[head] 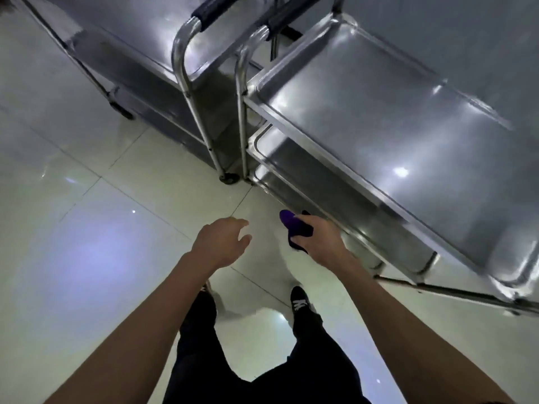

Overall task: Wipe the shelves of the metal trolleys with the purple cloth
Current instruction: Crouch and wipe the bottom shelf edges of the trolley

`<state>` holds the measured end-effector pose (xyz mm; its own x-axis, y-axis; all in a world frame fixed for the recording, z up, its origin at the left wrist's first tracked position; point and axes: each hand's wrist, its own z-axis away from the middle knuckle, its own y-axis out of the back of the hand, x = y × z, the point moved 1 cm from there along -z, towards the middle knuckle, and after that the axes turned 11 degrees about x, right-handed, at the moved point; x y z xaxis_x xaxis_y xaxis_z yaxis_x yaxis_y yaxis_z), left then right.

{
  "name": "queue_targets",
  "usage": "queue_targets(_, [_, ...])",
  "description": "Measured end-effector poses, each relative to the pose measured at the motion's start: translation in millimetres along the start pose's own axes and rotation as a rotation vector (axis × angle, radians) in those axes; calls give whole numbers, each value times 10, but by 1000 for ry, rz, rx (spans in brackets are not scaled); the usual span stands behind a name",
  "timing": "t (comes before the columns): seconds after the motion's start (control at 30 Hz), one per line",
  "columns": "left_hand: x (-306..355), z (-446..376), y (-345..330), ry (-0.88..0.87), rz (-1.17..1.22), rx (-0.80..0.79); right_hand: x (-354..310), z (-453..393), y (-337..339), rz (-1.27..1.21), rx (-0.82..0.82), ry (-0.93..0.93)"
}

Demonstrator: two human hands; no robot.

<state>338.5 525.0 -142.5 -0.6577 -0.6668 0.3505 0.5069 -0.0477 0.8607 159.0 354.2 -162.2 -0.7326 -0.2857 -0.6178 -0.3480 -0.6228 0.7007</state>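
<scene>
No readable text, label or number shows anywhere; the black shoe (300,301) bears a white mark too blurred to read

Purple cloth (293,225) bunched—beside steel trolleys' (379,118) shelves.

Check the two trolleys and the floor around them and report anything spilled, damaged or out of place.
Nothing stands out. Both trolleys stand upright side by side, shelves bare, no spill on the tiled floor. The right hand grips the purple cloth; the left hand is free.

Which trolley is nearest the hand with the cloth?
The right trolley: the right hand, gripping the purple cloth, is beside its lower shelf. The left trolley stands farther off.
</scene>
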Motion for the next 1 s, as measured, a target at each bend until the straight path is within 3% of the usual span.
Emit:
queue_targets(0.23, [-959,-292,92,-176,-75,-209,-370,473,-775,-98,137,-317])
queue_targets(0.43, [-1203,-252,104,-250,-97,-269,-537,862,-1263,-240,241,-457])
queue_targets(0.73, [-1698,-42,-112,-338,-208,-320,-495,1187,-1997,-375,275,-499])
queue_targets(1.0, [-2047,-979,-576,-514,-283,-322,-227,674,-2741,-462,398,-576])
